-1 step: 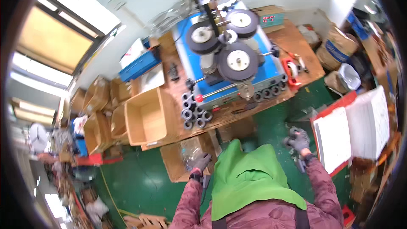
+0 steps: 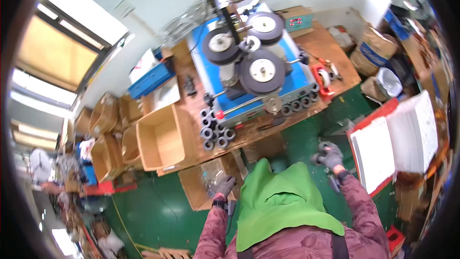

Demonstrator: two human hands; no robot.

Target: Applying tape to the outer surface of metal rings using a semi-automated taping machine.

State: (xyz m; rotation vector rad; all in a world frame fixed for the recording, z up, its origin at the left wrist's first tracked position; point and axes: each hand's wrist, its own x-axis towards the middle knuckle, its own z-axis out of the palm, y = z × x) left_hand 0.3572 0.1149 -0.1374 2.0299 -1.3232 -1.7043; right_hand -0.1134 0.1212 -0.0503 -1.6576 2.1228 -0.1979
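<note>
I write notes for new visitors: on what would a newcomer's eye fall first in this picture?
Probably first on the three dark wheels of the blue-topped machine, which stands on a wooden bench at upper middle. Next would likely come the bright green apron at lower middle, with the gloved left hand and right hand on either side. At the right, an open red-edged binder shows white pages.
</note>
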